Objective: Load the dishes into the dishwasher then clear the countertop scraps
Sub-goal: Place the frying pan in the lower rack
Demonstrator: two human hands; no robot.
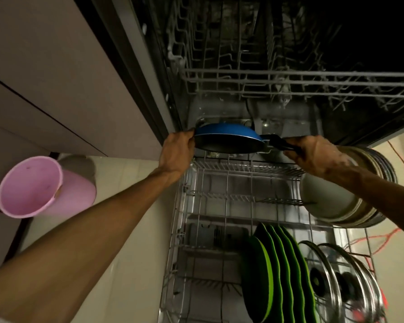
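Observation:
A blue frying pan [226, 136] with a dark inside is held on edge at the far end of the pulled-out lower dishwasher rack [189, 206]. My left hand [176, 152] grips the pan's rim on the left. My right hand [313, 155] grips its black handle [278, 143] on the right. Several green plates [278, 271] stand upright in the near part of the rack. Beside them, at the right, stand glass lids [336, 276] with black knobs.
The upper rack [289, 78] hangs above inside the dark dishwasher. A stack of bowls and plates [350, 197] sits at the rack's right side under my right forearm. A pink bucket [40, 187] stands on the tiled floor at left, beside cabinet fronts. Red cord lies at right.

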